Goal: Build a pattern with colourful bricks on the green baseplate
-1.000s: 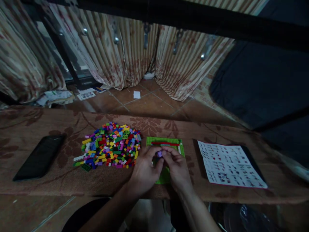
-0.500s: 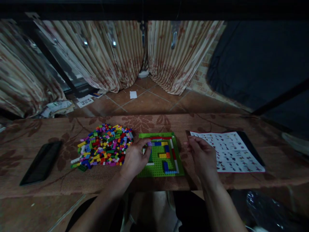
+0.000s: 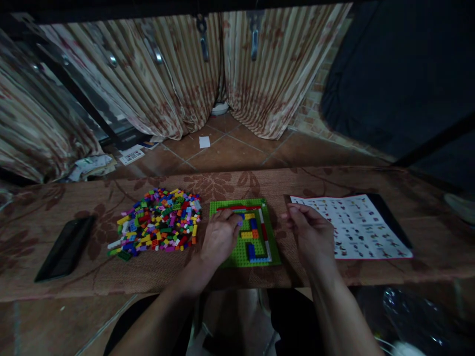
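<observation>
My left hand [image 3: 221, 236] is over the green baseplate [image 3: 272, 247], its thumb and fingertips closed on a small purple toy brick [image 3: 240, 223]. Rows of red, white, yellow, blue and orange bricks [image 3: 254, 223] are fixed on the plate, and my hand covers the plate's left part. To the right of the plate, my right hand [image 3: 312, 232] hovers with its fingers pinched together. Whatever is between those fingertips, if anything, is too small to make out. That hand overlaps the left edge of a printed sheet [image 3: 356, 222] with small pictures on it.
A heap of many-coloured loose bricks [image 3: 159, 220] lies left of the plate. Farther left is a black phone or tablet [image 3: 66, 247]. All of it rests on a brown patterned cloth [image 3: 260, 185] over a long table. Striped curtains [image 3: 178, 84] hang beyond, above a tiled floor.
My left hand has moved a little right across the baseplate with the purple brick. My right hand stays pinched in about the same place. The camera view has shifted slightly.
</observation>
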Motion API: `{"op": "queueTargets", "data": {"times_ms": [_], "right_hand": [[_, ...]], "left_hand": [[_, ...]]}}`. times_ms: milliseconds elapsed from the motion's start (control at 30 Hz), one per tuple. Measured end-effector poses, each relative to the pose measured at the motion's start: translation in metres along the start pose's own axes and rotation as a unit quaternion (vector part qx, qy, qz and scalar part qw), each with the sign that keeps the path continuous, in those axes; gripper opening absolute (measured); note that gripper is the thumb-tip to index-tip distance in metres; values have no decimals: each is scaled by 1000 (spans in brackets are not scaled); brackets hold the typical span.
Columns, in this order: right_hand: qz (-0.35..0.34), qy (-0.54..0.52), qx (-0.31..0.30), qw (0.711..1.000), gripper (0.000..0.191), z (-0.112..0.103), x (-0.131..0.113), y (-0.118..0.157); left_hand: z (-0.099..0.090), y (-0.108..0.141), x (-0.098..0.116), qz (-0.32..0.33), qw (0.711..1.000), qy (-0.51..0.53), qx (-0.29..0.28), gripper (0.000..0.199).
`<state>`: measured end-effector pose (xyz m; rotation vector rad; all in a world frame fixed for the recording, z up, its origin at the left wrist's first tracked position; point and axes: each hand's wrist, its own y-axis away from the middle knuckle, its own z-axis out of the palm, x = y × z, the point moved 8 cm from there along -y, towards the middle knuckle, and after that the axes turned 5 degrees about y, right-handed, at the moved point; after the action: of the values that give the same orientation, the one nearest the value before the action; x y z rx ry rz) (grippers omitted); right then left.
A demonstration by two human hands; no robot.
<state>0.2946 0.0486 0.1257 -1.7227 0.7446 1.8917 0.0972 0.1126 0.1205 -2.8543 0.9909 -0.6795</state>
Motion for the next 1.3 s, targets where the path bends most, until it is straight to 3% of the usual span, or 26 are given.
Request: {"op": "queueTargets", "data": {"times_ms": [633, 833, 1300], "right_hand": [[16, 5, 7, 1000, 23, -4, -1, 0], [5, 1, 5, 1000, 23, -5, -2, -1], [3, 8, 5, 1000, 23, -6, -4, -1]], "left_hand": [[13, -9, 6, -12, 997, -65, -36, 20], [14, -11, 6, -21, 996, -57, -61, 21], [19, -15, 4, -45, 997, -24, -61, 17]]}}
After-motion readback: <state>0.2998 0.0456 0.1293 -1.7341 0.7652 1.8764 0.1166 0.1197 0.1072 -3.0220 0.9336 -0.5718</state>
